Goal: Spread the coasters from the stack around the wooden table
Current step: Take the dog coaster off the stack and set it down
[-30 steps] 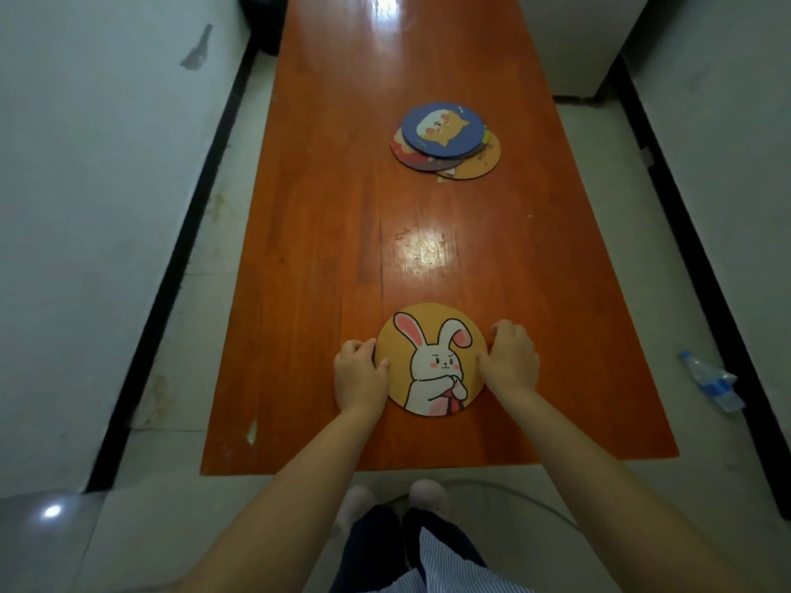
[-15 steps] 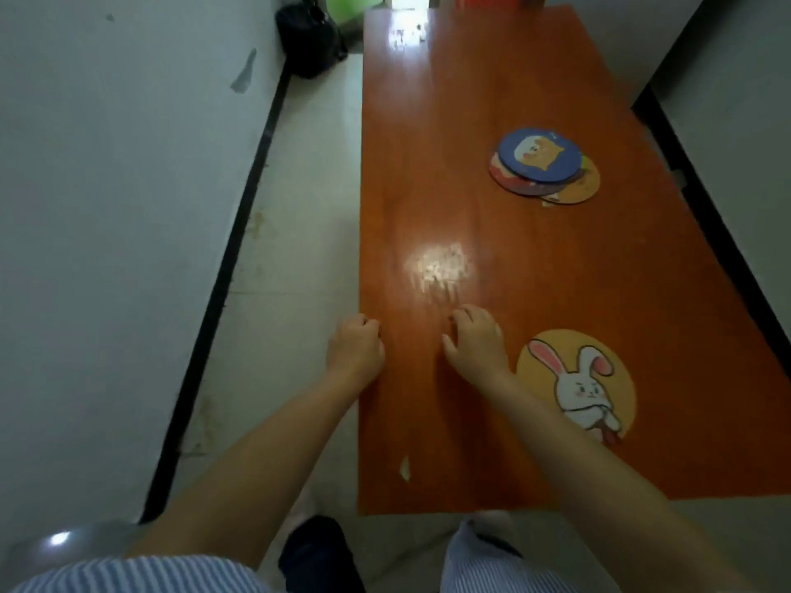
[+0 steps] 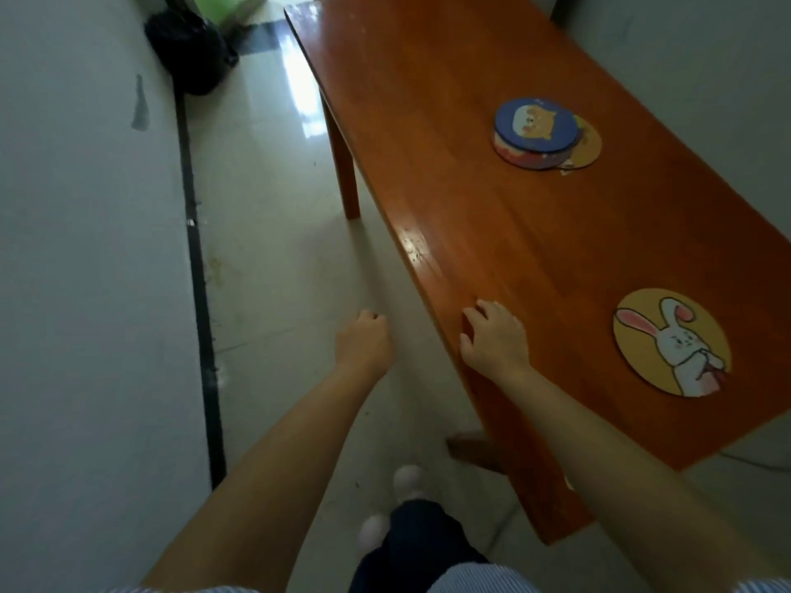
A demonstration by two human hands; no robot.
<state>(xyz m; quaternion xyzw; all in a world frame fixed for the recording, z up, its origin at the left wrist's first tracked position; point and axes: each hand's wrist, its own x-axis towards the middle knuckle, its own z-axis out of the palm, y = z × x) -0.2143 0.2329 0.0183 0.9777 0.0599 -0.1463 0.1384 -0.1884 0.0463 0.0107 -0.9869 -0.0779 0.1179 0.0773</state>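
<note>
A stack of round coasters, topped by a blue one with a cartoon animal, lies on the long wooden table. An orange coaster pokes out from under the stack's right side. A yellow rabbit coaster lies alone near the table's near end. My right hand rests on the table's left edge, fingers spread, holding nothing, well left of the rabbit coaster. My left hand hangs over the floor beside the table, fingers curled in, with nothing in it.
A white wall with a black skirting strip runs along the left, leaving a narrow tiled aisle. A black bag sits on the floor at the far end. My feet stand beside the table leg.
Both hands let go of the rabbit coaster, which stays on the table. I have stepped to the table's left side; my left hand is off the table, my right is on its edge.
</note>
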